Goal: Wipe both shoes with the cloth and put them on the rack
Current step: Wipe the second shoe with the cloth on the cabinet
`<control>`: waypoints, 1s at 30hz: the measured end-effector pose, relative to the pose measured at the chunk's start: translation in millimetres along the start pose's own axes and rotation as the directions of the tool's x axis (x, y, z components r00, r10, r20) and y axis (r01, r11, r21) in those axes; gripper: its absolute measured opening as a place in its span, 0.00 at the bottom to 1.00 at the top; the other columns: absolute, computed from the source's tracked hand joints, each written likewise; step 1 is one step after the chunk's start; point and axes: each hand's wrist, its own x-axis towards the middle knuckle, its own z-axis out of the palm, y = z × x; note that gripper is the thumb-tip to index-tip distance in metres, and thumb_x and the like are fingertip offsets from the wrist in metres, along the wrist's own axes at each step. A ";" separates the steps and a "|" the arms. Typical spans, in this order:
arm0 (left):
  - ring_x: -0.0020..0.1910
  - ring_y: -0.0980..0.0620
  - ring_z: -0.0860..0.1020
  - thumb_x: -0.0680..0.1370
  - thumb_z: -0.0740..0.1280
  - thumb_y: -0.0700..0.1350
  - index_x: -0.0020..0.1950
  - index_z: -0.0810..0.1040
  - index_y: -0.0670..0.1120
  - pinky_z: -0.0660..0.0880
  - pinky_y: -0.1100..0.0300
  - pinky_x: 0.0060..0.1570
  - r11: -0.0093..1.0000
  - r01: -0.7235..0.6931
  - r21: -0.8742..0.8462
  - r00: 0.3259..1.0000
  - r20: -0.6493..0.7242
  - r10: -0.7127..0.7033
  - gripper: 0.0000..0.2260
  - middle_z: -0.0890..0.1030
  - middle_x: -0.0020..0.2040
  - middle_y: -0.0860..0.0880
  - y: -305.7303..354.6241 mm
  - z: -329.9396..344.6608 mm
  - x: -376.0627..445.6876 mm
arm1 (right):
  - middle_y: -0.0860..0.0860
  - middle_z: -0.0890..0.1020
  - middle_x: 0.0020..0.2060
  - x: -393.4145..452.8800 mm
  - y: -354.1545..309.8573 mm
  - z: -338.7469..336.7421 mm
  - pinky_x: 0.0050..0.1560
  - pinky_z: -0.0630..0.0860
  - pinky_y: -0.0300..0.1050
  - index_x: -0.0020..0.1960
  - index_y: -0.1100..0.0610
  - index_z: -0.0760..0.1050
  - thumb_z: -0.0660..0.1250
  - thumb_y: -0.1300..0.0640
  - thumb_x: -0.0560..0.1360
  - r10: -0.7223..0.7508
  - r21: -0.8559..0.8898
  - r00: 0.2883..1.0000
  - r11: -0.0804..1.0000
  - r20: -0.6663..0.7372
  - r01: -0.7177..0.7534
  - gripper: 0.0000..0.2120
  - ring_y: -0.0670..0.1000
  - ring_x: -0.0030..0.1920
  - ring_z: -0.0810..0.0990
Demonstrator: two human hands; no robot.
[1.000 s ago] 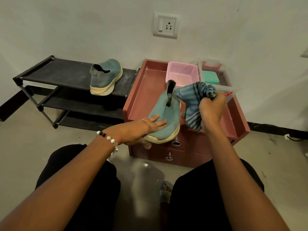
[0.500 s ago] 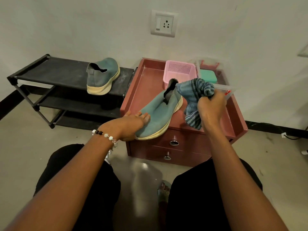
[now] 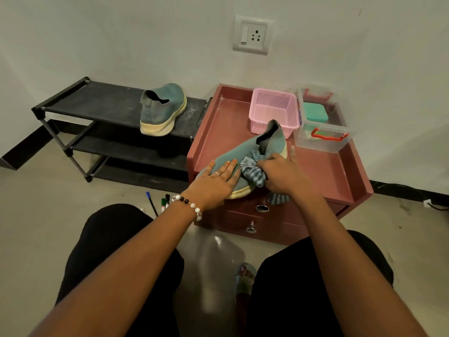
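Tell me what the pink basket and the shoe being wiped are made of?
The pink basket looks like hard plastic: its walls are a molded grid of tiny holes, smooth and slightly shiny. The shoe being wiped seems to have a soft, matte knitted fabric top that bends at the heel, with a pale sole that may be rubber or foam.

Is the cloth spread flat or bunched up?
Bunched: the cloth is crumpled in folds under the right hand, on the shoe.

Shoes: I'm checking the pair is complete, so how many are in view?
2. One shoe stands on the rack; the other shoe lies on the red cabinet under both hands. No others show.
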 end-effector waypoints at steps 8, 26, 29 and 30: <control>0.77 0.40 0.45 0.77 0.66 0.49 0.77 0.42 0.38 0.42 0.47 0.74 0.976 0.175 -0.131 0.971 -0.140 -0.193 0.41 0.45 0.77 0.36 -15.6 -2.0 22.1 | 0.57 0.74 0.62 -5.0 7.3 6.8 0.70 0.49 0.70 0.59 0.55 0.74 0.61 0.59 0.73 0.285 0.165 0.959 0.946 -0.013 -0.279 0.15 0.58 0.66 0.70; 0.77 0.47 0.41 0.77 0.62 0.36 0.77 0.37 0.41 0.48 0.42 0.73 0.952 0.178 -0.248 0.960 -0.170 -0.223 0.38 0.38 0.78 0.45 -15.3 25.9 15.8 | 0.47 0.56 0.76 -8.2 -7.9 25.0 0.68 0.42 0.73 0.76 0.52 0.56 0.61 0.59 0.77 0.250 0.056 0.968 0.967 -0.001 -0.249 0.30 0.49 0.77 0.49; 0.77 0.46 0.40 0.76 0.63 0.35 0.77 0.37 0.40 0.46 0.43 0.73 0.951 0.177 -0.255 0.963 -0.155 -0.221 0.40 0.38 0.78 0.43 -12.0 26.2 17.3 | 0.58 0.58 0.75 -3.2 -33.0 28.8 0.71 0.42 0.68 0.75 0.64 0.55 0.55 0.61 0.79 0.383 0.012 0.923 0.924 -0.038 -0.383 0.26 0.59 0.77 0.49; 0.77 0.45 0.40 0.75 0.62 0.34 0.77 0.37 0.40 0.45 0.43 0.73 0.948 0.177 -0.265 0.964 -0.147 -0.221 0.40 0.38 0.78 0.43 -10.8 26.7 18.2 | 0.63 0.58 0.75 0.3 -46.9 30.5 0.72 0.43 0.66 0.75 0.67 0.54 0.54 0.60 0.79 0.399 0.022 0.917 0.917 -0.016 -0.399 0.26 0.62 0.76 0.49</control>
